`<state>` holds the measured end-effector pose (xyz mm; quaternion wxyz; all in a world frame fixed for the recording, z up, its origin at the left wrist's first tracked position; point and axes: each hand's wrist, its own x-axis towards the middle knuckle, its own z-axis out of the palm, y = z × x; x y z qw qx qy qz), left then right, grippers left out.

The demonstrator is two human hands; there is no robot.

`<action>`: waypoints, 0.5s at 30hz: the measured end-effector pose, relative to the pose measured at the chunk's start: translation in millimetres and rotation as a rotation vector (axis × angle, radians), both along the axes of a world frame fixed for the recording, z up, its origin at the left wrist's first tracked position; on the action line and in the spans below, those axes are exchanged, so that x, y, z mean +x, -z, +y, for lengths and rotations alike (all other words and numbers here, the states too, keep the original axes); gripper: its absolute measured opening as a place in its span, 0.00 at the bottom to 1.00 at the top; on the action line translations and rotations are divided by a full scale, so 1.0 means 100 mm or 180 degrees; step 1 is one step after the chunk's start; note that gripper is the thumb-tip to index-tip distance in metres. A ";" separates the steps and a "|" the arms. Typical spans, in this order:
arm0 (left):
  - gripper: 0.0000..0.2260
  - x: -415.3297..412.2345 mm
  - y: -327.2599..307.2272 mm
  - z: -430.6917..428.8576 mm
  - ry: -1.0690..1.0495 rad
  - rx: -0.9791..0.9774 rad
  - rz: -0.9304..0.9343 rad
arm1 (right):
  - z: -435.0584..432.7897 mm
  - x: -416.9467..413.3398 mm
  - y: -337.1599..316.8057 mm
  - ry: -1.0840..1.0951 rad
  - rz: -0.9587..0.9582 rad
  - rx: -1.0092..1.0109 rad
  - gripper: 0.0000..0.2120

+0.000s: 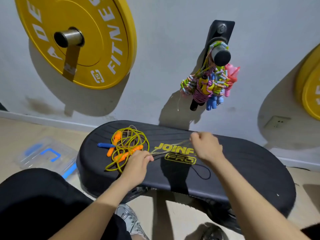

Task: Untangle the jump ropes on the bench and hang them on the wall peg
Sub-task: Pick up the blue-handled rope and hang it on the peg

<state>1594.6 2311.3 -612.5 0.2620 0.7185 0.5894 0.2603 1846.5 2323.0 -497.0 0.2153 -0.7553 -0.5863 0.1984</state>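
Black padded bench (242, 161) with a yellow JOINFIT PRO logo, set against the wall. On its left end lies a tangle of yellow-green rope (129, 135) with 2 orange handles (129, 153) in it; a blue handle (105, 145) sticks out left of the pile. Left hand (138, 161) is at the right edge of the tangle, thumb and fingertips pinching a thin tan rope (169, 147). Right hand (206, 146) is curled into a fist over the logo, gripping the same rope's other end. The rope runs taut between the 2 hands, just above the bench top; whether it leads back into the tangle cannot tell. A thin black cord (202, 172) lies looped on the bench under the right forearm. Wall peg (220, 55) is above and behind the bench, with a bundle of coloured ropes (207, 84) hanging from it, handles dangling. Yellow weight plate (76, 40) on another peg at upper left. Clear plastic box (46, 155) with blue clips on the floor left of the bench
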 end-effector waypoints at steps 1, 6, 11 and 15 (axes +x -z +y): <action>0.10 -0.02 0.08 -0.07 -0.0056 0.0037 0.0067 | -0.09 -0.03 0.18 0.0005 -0.0226 -0.0102 0.20; 0.08 -0.03 0.16 -0.37 -0.0093 0.0248 0.0299 | -0.56 0.01 0.96 0.0011 -0.0895 -0.0335 0.13; 0.11 0.25 -0.17 -0.57 0.0552 0.0294 -0.0492 | -0.62 -0.09 1.00 -0.0048 0.0276 0.0250 0.11; 0.07 0.45 -0.32 -0.65 0.0654 -0.0206 -0.0966 | -0.54 -0.22 0.68 -0.0591 0.2241 -0.1079 0.23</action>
